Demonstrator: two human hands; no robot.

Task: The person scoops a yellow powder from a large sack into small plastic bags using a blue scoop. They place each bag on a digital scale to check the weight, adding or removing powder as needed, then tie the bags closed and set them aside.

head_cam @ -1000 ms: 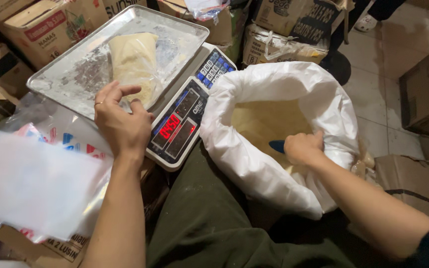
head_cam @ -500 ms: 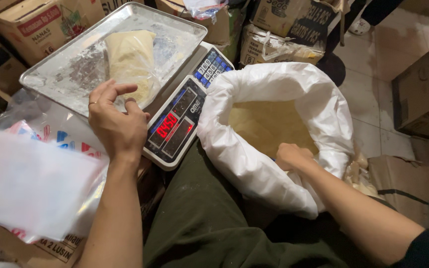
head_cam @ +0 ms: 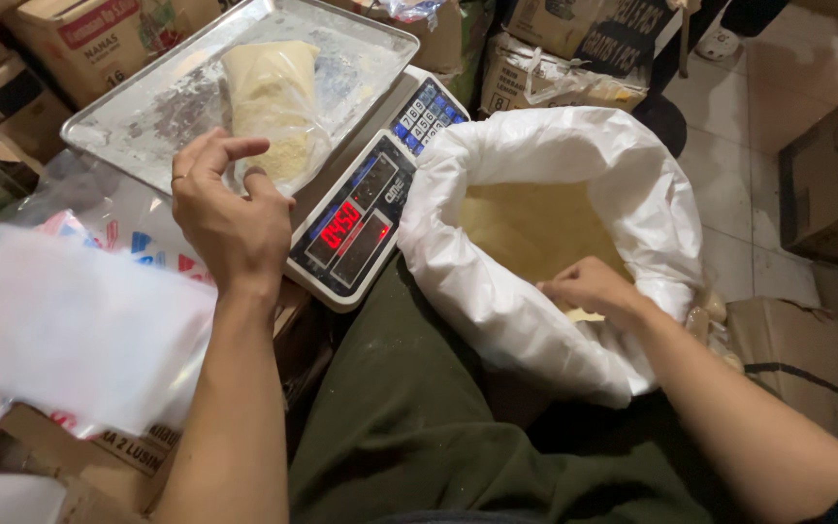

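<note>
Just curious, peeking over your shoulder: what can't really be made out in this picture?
- Right hand: fingertips buried in the white sack; any scoop hidden.
- Left hand: covers the clear bag's mouth on the metal tray.
- Plastic sheet: blurred.
- Cardboard boxes: cut by the edge.

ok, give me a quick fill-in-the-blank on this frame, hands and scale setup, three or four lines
1. The clear bag of pale powder lies on a metal ____ atop the scale.
2. The right hand reaches into a white ____.
3. The left hand hovers beside the bag with its fingers ____.
4. The scale's display glows ____.

Missing words: tray; sack; open; red
</note>
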